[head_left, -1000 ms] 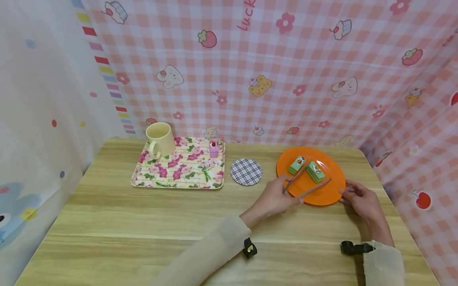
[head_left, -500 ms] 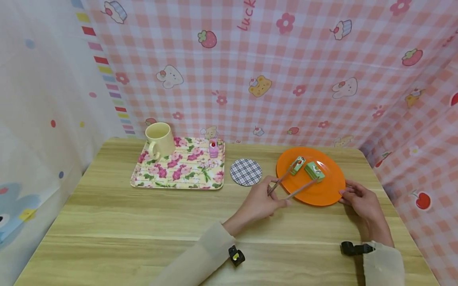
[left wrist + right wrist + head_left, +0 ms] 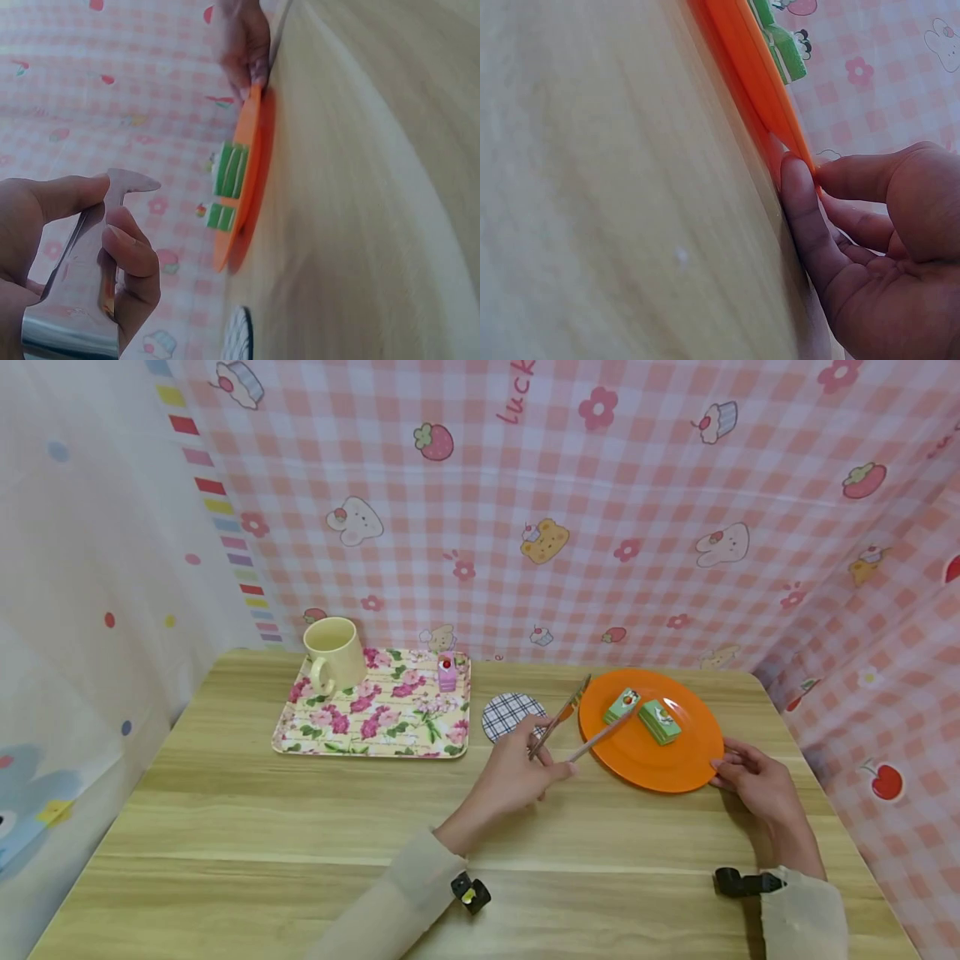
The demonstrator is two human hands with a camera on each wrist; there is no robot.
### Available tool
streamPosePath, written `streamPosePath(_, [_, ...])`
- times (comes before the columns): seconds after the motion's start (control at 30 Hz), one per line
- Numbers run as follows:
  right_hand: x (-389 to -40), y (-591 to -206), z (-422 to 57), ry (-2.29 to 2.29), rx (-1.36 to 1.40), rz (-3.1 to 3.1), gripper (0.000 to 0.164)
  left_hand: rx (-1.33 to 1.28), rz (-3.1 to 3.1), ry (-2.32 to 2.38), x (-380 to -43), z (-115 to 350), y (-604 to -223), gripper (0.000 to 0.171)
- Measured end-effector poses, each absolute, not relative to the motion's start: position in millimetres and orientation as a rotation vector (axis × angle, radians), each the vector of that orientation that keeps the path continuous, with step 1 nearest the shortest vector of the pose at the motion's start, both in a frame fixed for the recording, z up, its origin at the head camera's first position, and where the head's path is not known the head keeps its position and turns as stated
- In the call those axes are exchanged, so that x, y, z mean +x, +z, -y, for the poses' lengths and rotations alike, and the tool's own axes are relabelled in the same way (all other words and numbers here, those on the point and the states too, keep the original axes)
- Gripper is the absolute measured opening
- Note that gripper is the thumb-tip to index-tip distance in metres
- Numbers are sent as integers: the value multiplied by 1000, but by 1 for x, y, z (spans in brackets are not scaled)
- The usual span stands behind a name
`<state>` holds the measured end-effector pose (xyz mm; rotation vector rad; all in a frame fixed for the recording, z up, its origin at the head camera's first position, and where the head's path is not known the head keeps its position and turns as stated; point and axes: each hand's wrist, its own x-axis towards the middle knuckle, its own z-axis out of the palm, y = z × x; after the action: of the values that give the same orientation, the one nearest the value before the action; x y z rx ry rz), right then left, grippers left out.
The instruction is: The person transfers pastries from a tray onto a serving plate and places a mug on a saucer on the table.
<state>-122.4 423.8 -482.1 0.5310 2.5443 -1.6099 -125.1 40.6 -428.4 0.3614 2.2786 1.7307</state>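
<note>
My left hand (image 3: 504, 777) holds metal tongs (image 3: 558, 717), their two arms spread, with nothing between them. One arm tip overlaps the left side of the orange plate (image 3: 645, 768) in the head view; the other points to the wall just left of it. Two green layered cake slices with white tops sit on the plate, a smaller slice (image 3: 620, 707) on the left and a larger slice (image 3: 660, 722) beside it. At the plate's right rim my right hand (image 3: 765, 783) pinches the edge, thumb above and fingers beneath, as the right wrist view (image 3: 900, 247) shows.
A round plaid coaster (image 3: 510, 713) lies left of the plate, partly covered by the left hand. Farther left is a floral tray (image 3: 397, 727) bearing a yellow mug (image 3: 337, 656) and a small pink cake (image 3: 447, 673). Checked cloth (image 3: 480, 510) hangs behind the table.
My left hand has drawn back leftward with the tongs, away from the slices and toward the coaster. Both slices stay on the plate. The right hand keeps its hold on the rim.
</note>
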Motion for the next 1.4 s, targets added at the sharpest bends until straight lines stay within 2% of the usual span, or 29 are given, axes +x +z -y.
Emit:
streamPosePath(0.57, [-123, -482, -423, -1594, 552, -2554, 60, 270, -2367, 1799, -137, -9, -421, 70])
streamPosePath(1.4, [-122, -482, -424, -1624, 526, -2547, 61, 120, -2421, 1967, -156, 22, -429, 69])
